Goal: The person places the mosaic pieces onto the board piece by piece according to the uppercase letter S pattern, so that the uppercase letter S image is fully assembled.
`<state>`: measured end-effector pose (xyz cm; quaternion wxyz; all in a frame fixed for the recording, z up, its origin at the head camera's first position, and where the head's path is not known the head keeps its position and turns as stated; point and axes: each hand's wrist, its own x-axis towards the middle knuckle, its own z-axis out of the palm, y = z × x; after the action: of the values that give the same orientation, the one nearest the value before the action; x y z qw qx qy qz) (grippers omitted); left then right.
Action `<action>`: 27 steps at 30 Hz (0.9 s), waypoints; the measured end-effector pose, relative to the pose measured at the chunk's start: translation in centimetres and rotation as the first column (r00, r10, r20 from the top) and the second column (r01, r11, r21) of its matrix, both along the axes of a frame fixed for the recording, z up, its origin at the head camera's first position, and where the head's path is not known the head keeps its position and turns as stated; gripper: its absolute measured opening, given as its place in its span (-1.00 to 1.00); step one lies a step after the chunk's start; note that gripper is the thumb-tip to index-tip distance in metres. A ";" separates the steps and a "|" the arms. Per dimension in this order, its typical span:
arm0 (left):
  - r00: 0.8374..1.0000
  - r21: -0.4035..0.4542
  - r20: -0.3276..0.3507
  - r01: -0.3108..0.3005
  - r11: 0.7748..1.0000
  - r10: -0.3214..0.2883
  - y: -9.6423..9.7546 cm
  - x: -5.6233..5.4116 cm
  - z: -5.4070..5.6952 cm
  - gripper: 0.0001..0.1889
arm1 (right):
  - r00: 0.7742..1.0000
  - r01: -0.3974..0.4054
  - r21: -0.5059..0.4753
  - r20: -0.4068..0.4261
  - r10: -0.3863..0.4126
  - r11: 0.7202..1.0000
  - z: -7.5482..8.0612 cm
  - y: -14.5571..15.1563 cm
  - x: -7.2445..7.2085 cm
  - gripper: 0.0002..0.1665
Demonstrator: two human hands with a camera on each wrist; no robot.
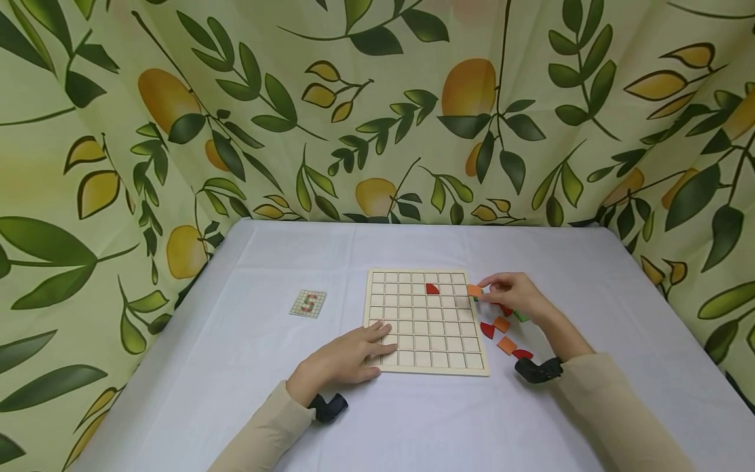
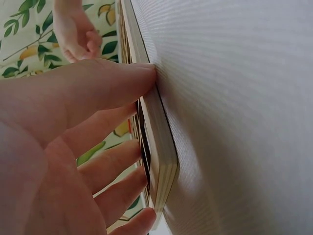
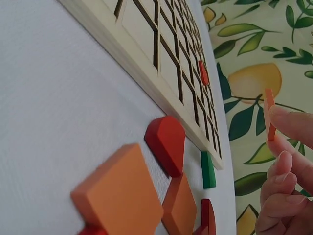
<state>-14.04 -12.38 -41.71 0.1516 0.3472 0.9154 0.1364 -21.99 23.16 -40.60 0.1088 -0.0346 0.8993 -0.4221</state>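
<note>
A wooden grid board [image 1: 430,319] lies flat on the table, with a red quarter-circle tile [image 1: 432,289] in a cell of its upper part. My left hand [image 1: 345,357] rests on the board's near left corner, fingers spread over the cells. In the left wrist view the thumb [image 2: 122,81] touches the board's side edge. Between thumb and fingertips, my right hand [image 1: 519,295] pinches an orange square tile [image 1: 474,290], held up at the board's right edge. The right wrist view shows that orange tile [image 3: 269,115] seen nearly edge-on.
Loose tiles lie right of the board: orange squares [image 1: 506,345], red quarter-circles [image 1: 487,330] and green pieces [image 1: 522,316]. A small pattern card [image 1: 308,303] with a coloured figure lies to the left. A leaf-and-fruit patterned curtain [image 1: 377,118] stands behind the white-covered table [image 1: 283,249].
</note>
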 end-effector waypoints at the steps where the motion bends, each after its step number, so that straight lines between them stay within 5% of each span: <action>1: 1.000 0.000 -0.001 0.000 1.000 0.000 0.0 0.0 0.0 -0.48 | 1.000 0.004 -0.001 0.004 -0.004 1.000 0.0 -0.1 0.0 -0.51; 27: 1.000 0.010 0.010 -0.003 1.000 0.003 0.0 0.0 0.0 -0.48 | 1.000 -0.016 -0.042 0.008 0.016 0.999 -0.9 -3.3 -1.4 -0.56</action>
<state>-14.05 -12.40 -41.71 0.1543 0.3460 0.9144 0.1430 -23.44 19.84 -41.46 0.1152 -0.0423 0.8895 -0.4402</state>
